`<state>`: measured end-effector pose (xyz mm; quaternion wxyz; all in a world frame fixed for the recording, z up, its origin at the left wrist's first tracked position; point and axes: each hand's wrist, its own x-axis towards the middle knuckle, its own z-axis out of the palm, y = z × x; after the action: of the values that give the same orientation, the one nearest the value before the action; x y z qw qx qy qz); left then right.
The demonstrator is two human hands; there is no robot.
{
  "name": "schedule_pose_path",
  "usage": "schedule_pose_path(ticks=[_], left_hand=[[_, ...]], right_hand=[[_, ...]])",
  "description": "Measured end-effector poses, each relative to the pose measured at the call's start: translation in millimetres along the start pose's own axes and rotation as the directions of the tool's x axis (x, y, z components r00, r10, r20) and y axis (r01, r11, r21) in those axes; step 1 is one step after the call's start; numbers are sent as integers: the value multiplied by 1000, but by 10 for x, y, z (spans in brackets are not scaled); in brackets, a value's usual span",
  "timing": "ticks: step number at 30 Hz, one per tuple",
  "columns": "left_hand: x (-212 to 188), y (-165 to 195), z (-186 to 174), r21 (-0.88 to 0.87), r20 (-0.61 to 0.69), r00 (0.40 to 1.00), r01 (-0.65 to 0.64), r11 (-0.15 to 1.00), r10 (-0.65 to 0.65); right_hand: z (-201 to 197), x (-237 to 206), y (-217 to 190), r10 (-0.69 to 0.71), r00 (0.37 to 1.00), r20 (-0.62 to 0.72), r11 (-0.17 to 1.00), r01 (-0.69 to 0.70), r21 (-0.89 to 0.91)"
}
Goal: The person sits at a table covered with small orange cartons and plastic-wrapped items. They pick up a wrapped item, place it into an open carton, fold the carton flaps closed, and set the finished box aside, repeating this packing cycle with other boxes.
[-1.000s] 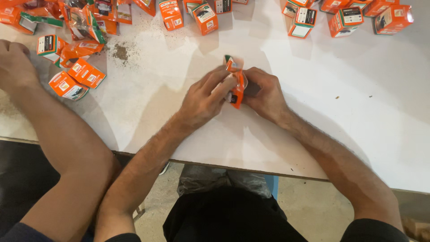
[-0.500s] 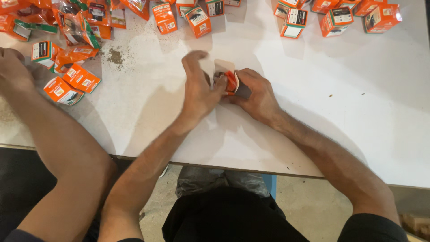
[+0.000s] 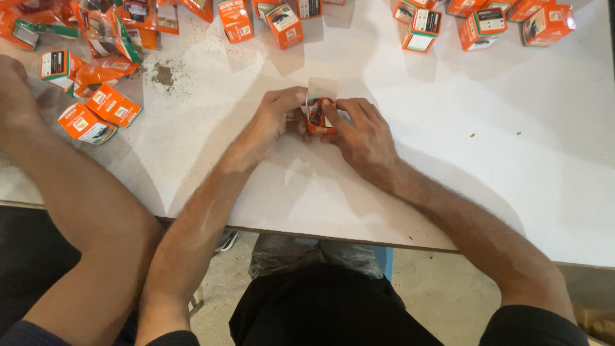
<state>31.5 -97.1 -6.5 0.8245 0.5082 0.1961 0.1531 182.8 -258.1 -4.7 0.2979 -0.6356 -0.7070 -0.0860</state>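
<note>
White flat tabletop (image 3: 487, 166) fills most of the view, front edge running across below my forearms. Another person's bare arm (image 3: 77, 192) comes in from the lower left, their hand (image 3: 14, 86) resting on the table at the far left edge, well apart from mine.

Heap of small orange cardboard boxes and crumpled orange wrappers (image 3: 83, 38) at the top left, near that other hand. Two flat orange packets (image 3: 99, 114) lie just below the heap. Row of more small orange cardboard boxes with white-and-black panels (image 3: 477, 22) along the top right edge. Two more orange boxes (image 3: 259, 19) stand at top centre. Smudge of brown crumbs (image 3: 163, 74) on the table beside the left heap.

My left hand (image 3: 272, 122) and my right hand (image 3: 362, 131) meet at table centre. Both are curled in on one small orange cardboard box with a white flap (image 3: 318, 112), which sits on the tabletop between them. Left fingers (image 3: 288, 96) press its left side, right fingers (image 3: 336, 118) wrap its right side and front. White flap stands open at the far side. Dark contents show inside, too small to tell what.
</note>
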Motion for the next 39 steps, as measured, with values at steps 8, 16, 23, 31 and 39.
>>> schedule_pose_path(ticks=[8, 16, 23, 31, 39], left_hand=[[93, -70, 126, 519, -61, 969, -173, 837, 238], [-248, -15, 145, 747, 428, 697, -631, 210, 575], [-286, 12, 168, 763, 304, 784, -540, 355, 540], [-257, -49, 127, 744, 364, 745, -594, 307, 560], [-374, -94, 187, 800, 476, 721, -593, 92, 503]], right_hand=[[20, -61, 15, 70, 995, -73, 982, -56, 180], [36, -71, 54, 93, 995, -31, 974, -85, 211], [9, -37, 26, 164, 987, -3, 941, -155, 301], [6, -30, 14, 176, 984, -11, 943, -165, 290], [47, -42, 24, 225, 974, 23, 934, -222, 279]])
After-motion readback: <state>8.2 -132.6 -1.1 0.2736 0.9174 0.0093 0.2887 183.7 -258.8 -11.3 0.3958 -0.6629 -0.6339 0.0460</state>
